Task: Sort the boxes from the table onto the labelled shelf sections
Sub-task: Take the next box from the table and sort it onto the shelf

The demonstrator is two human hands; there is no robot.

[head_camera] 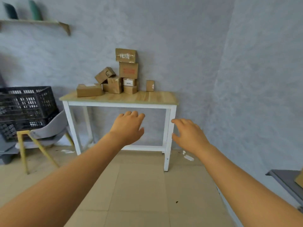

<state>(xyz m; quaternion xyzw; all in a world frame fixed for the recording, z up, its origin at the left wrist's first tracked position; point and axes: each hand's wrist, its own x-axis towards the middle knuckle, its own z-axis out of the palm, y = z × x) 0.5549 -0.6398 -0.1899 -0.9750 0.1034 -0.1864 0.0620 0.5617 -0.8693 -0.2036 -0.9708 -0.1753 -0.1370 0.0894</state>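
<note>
reaching toward desk (147, 98) | left hand (127, 127), right hand (190, 135) both relaxed, empty, well short | boxes (118, 76) piled at desk's back by wall | lift top box (126, 55) first, two-handed, avoid toppling stack

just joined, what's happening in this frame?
A person is reaching both arms toward a wooden-topped table stacked with cardboard boxes. The left hand and right hand are open, hold nothing, and are short of the table. No box has been picked up: the pile sits against the wall, with one small box standing apart on its right. The labelled shelf sections are not in view.
</note>
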